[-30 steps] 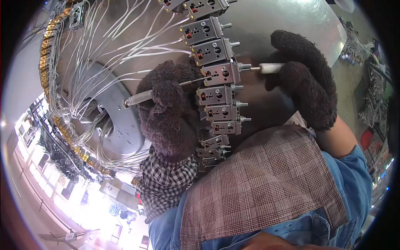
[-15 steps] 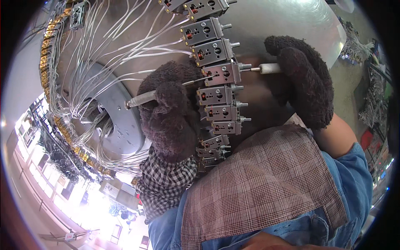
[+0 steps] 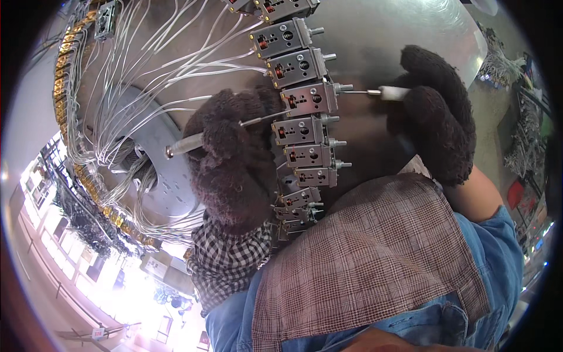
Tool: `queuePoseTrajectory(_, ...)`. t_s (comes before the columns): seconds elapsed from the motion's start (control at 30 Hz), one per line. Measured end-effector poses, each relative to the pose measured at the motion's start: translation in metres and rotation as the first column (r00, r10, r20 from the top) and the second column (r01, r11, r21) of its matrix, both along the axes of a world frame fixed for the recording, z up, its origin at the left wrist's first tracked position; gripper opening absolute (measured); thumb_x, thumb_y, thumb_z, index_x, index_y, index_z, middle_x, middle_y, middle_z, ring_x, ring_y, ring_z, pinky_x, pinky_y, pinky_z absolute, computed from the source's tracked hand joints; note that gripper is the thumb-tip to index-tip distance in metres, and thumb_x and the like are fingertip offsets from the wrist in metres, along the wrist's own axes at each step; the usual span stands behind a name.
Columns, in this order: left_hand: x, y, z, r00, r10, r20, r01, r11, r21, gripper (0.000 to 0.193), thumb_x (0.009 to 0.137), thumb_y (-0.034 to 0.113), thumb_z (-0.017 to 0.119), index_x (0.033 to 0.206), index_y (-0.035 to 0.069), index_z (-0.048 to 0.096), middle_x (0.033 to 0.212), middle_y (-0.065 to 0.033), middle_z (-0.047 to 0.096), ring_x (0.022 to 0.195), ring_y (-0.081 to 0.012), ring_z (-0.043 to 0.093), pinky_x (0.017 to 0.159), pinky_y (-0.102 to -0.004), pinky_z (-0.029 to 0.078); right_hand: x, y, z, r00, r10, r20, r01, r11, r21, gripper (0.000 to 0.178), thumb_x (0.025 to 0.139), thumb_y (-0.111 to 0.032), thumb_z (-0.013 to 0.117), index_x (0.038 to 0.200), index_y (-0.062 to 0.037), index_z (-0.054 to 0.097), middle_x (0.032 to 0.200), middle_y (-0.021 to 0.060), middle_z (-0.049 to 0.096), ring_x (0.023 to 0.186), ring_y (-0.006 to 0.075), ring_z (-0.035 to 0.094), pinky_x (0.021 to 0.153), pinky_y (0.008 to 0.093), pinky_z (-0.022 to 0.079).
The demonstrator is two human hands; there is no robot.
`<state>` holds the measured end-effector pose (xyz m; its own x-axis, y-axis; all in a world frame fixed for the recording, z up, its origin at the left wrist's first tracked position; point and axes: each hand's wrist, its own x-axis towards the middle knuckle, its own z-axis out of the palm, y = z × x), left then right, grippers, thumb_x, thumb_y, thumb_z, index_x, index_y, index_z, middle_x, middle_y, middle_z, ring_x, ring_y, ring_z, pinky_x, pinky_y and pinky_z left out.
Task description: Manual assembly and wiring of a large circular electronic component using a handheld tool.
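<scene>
My left hand [image 3: 226,158], in a dark knitted glove, is closed round a thin-tipped hand tool [image 3: 186,144] with a pale handle. Its slender tip reaches the left edge of a small metal box [image 3: 309,98] with a slotted face and a threaded stud. In a matching glove, my right hand [image 3: 440,111] grips a white-handled screwdriver-like tool [image 3: 394,93]. That tool's thin shaft points left, its end at or beside the stud of the same box. More such boxes [image 3: 296,67] stand in a column above and below it; white wires leave the upper ones.
A shiny metal table [image 3: 375,29] lies beneath. To the left, a grey disc [image 3: 164,190] has bundled wires [image 3: 141,170] through its middle. Brass-coloured parts [image 3: 60,88] line the table's curved left edge. My checked apron [image 3: 358,258] borders the lower boxes.
My left hand has shifted slightly left, drawing its tool's tip from the box's face to its edge. My right hand has moved right, and more of its tool's shaft shows.
</scene>
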<state>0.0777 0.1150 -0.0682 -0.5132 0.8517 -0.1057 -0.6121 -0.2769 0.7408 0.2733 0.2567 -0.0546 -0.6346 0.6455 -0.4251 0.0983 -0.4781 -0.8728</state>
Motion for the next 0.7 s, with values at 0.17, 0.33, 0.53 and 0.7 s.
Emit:
queuePoseTrajectory(0.17,0.001,-0.016,0.009,0.996,-0.003,-0.09,-0.011,0.987,-0.162,0.036,0.09,0.028,0.045,0.113,0.001,0.046,0.107,-0.0137,0.054,0.107,-0.0283,0.049,0.096,-0.043,0.038,0.009,-0.017,-0.003,1.0,0.0,-0.009,0.0,1.0,-0.001,0.045,0.083,-0.015,0.05,0.123,0.0014,0.038,0.093,0.0156,0.059,0.083,0.0221,0.058,0.07,0.031,0.048)
queuePoseTrajectory(0.33,0.01,-0.015,0.008,0.979,0.201,0.01,-0.198,0.969,-0.147,0.031,0.082,0.01,0.056,0.108,-0.005,0.049,0.102,-0.0202,0.056,0.098,-0.0321,0.056,0.086,-0.0485,0.047,0.003,-0.028,-0.005,1.0,0.004,-0.008,-0.004,1.0,-0.017,0.044,0.083,-0.012,0.05,0.123,0.0005,0.038,0.095,0.0174,0.059,0.087,0.0235,0.059,0.078,0.0318,0.047)
queuePoseTrajectory(0.53,0.01,-0.01,0.005,0.981,0.188,-0.044,-0.191,0.977,-0.095,0.029,0.082,0.009,0.055,0.106,-0.006,0.05,0.101,-0.0205,0.056,0.095,-0.0334,0.057,0.083,-0.0485,0.049,-0.005,-0.033,0.002,0.999,-0.001,0.033,0.001,1.0,-0.009,0.044,0.083,-0.012,0.051,0.123,-0.0003,0.039,0.095,0.0166,0.059,0.085,0.0221,0.059,0.076,0.0311,0.047)
queuePoseTrajectory(0.7,0.008,-0.009,0.004,0.993,0.096,-0.071,-0.103,0.991,-0.09,0.03,0.085,0.017,0.052,0.106,-0.005,0.05,0.103,-0.0185,0.056,0.1,-0.031,0.054,0.09,-0.0469,0.042,-0.009,-0.037,0.004,0.997,-0.012,0.075,0.016,0.999,-0.048,0.041,0.085,-0.014,0.049,0.123,-0.0019,0.04,0.093,0.0138,0.059,0.079,0.0191,0.058,0.068,0.0289,0.048)
